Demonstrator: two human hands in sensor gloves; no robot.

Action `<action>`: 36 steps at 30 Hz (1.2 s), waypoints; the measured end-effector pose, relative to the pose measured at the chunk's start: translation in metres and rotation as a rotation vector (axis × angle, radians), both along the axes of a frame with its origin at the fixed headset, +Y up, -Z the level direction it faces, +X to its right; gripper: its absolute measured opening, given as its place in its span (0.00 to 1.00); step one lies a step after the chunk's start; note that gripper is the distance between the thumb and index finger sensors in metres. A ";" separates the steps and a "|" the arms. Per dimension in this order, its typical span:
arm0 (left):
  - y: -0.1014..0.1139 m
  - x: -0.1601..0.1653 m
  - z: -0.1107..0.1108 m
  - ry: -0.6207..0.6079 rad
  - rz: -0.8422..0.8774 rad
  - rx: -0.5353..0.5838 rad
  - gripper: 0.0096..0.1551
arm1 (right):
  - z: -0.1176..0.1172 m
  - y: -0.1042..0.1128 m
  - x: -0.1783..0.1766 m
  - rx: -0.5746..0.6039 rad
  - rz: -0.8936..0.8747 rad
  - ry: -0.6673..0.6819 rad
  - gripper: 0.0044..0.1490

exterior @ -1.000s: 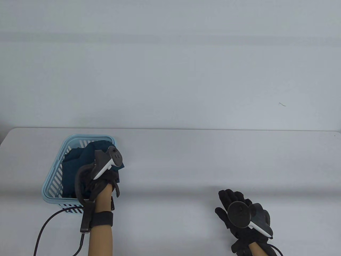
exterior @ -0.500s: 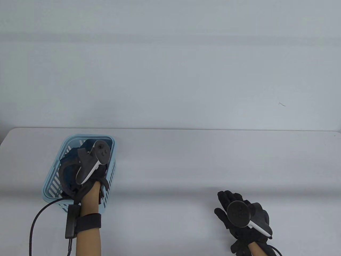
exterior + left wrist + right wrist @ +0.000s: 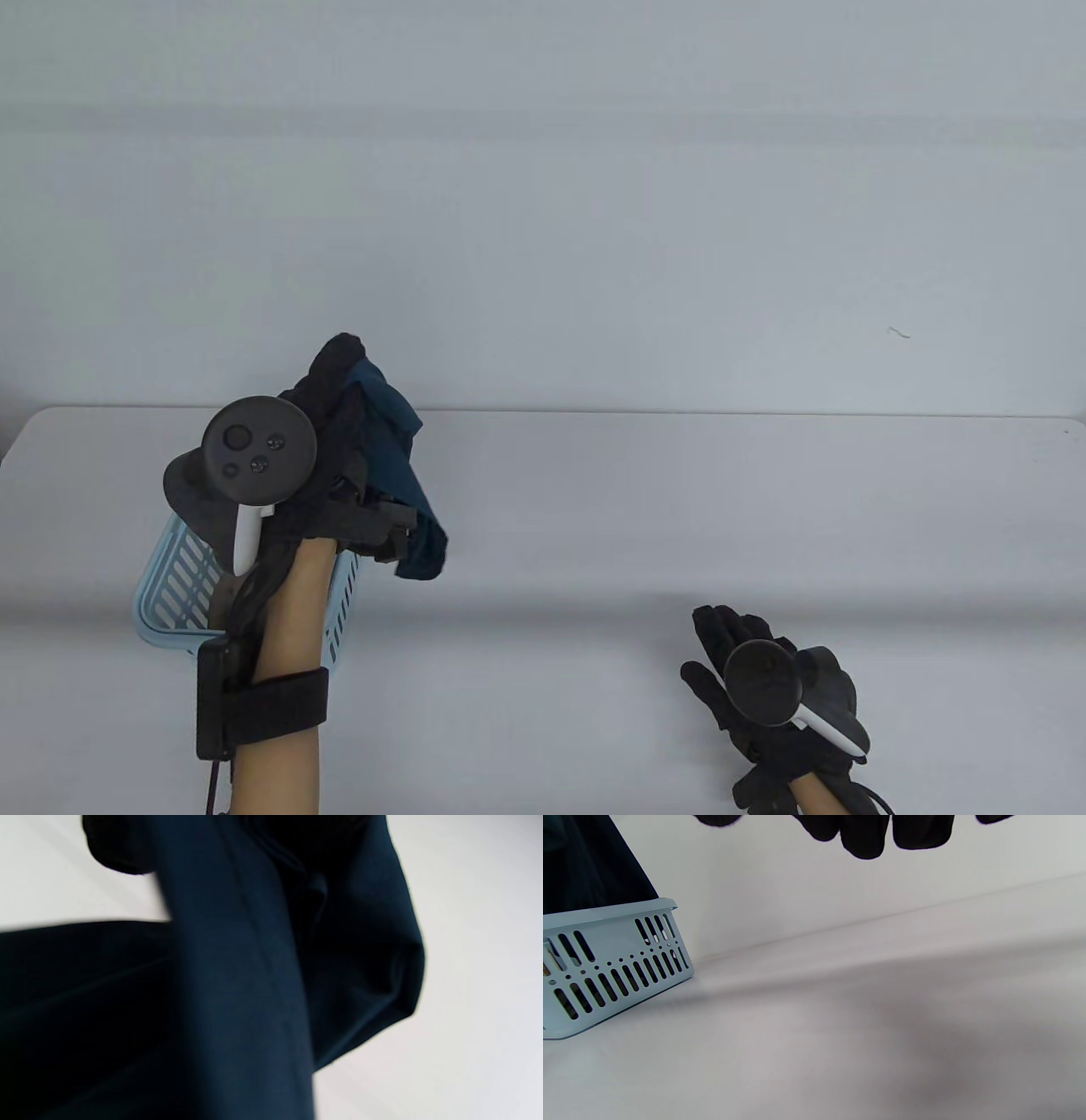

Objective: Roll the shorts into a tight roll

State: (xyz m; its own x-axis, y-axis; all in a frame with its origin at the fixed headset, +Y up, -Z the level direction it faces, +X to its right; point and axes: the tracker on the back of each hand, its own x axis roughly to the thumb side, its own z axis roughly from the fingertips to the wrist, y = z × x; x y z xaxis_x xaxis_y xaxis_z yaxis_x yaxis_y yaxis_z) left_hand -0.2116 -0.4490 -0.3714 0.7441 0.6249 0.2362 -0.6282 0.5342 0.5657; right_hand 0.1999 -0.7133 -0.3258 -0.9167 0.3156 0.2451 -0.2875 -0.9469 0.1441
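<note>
Above a pale grey table (image 3: 645, 509), the left hand (image 3: 335, 433) grips dark teal shorts (image 3: 399, 458) hanging toward 5 o'clock, over the blue basket (image 3: 174, 586), while the right hand (image 3: 764, 679) rests open-fingered well away at 4 o'clock.

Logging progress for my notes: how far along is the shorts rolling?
Early. Done: the shorts are up out of the blue basket. In hand: the left hand holds them bunched in the air; the right hand rests empty. Left: spreading them on the table and all rolling.
</note>
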 end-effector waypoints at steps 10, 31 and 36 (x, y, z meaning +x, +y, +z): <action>0.027 0.033 0.012 -0.299 0.223 0.089 0.23 | 0.000 -0.001 0.000 -0.008 0.008 -0.002 0.46; -0.060 0.046 -0.028 -0.349 0.205 -0.242 0.34 | -0.001 0.008 0.018 0.042 -0.036 -0.080 0.48; -0.094 0.056 -0.030 -0.418 0.150 -0.311 0.33 | -0.003 0.006 0.020 0.026 -0.035 -0.089 0.48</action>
State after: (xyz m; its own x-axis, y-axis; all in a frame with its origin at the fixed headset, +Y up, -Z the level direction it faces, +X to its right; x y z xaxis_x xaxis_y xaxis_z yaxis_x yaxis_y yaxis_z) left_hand -0.1558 -0.5432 -0.4010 0.5235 0.8047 0.2800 -0.8481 0.5235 0.0813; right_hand 0.2202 -0.7074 -0.3291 -0.9239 0.3421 0.1715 -0.3306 -0.9392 0.0924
